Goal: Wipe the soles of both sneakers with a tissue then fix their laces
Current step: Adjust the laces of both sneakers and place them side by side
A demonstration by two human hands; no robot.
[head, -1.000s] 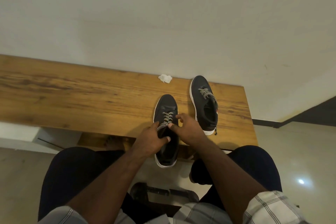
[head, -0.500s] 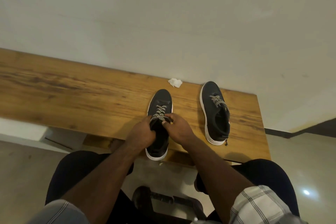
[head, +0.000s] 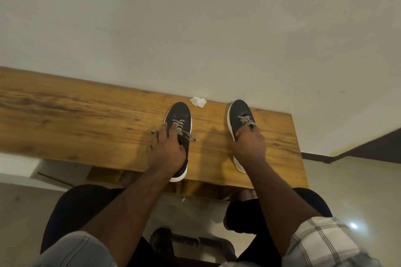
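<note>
Two dark sneakers stand soles-down at the centre of the frame, toes toward the wall: the left sneaker [head: 179, 119] just left of centre, the right sneaker [head: 239, 115] well apart to its right. Both sit on the wooden surface [head: 86, 119], heels at its near edge. A crumpled tissue [head: 198, 101] lies between their toes at the far edge, touched by neither hand, so I judge the wiping done and the lace-fixing in hand.

On the left sneaker the patterned laces [head: 183, 129] are loose, one end trailing off to each side. The left hand [head: 167, 149] lies over that shoe's opening, fingers reaching straight onto the lacing; its grip looks relaxed, not clamped on a lace. The right hand [head: 249, 145] covers the right sneaker's collar, fingers curled at the lacing; whether they pinch a lace I cannot tell.

Next, each loose end probably needs pinching, drawing snug and tying or tucking, one shoe at a time. Both forearms reach up from the bottom of the frame.
</note>
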